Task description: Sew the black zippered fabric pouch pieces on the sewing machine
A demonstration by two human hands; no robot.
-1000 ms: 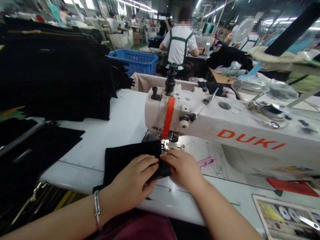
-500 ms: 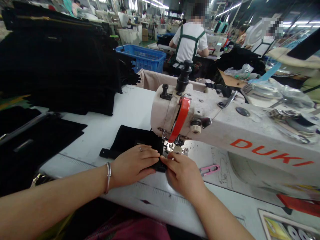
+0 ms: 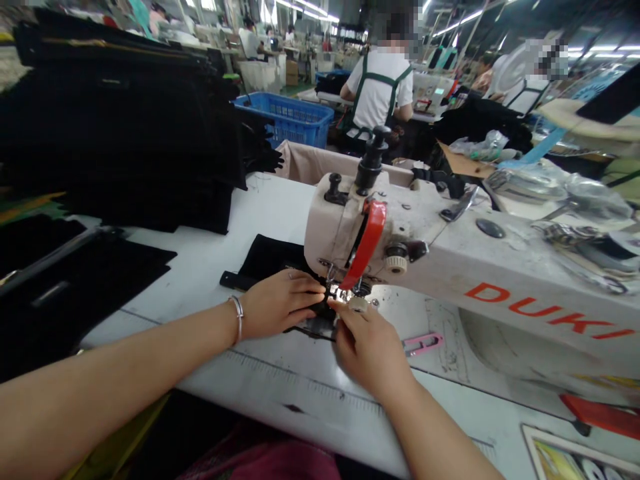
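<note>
A black fabric piece (image 3: 273, 255) with a narrow strap end at its left lies on the white sewing table, its right side under the head of the sewing machine (image 3: 350, 227). My left hand (image 3: 280, 300), a bracelet at its wrist, rests flat on the fabric with fingers stretched towards the presser foot (image 3: 341, 293). Close in front of the foot, my right hand (image 3: 367, 340) has its fingers curled, index fingertip and thumb at the near right edge of the fabric. The machine head hides part of the fabric.
Pink thread snips (image 3: 424, 343) lie right of my right hand. A tall stack of black fabric pieces (image 3: 125, 133) stands at the left. Behind the table are a blue basket (image 3: 285, 110) and a person in a white shirt (image 3: 375, 93). A ruler scale (image 3: 300, 380) runs along the table's front.
The black fabric has moved forward and to the right, further under the machine head. My left hand has travelled with it; my right hand has shifted only slightly.
</note>
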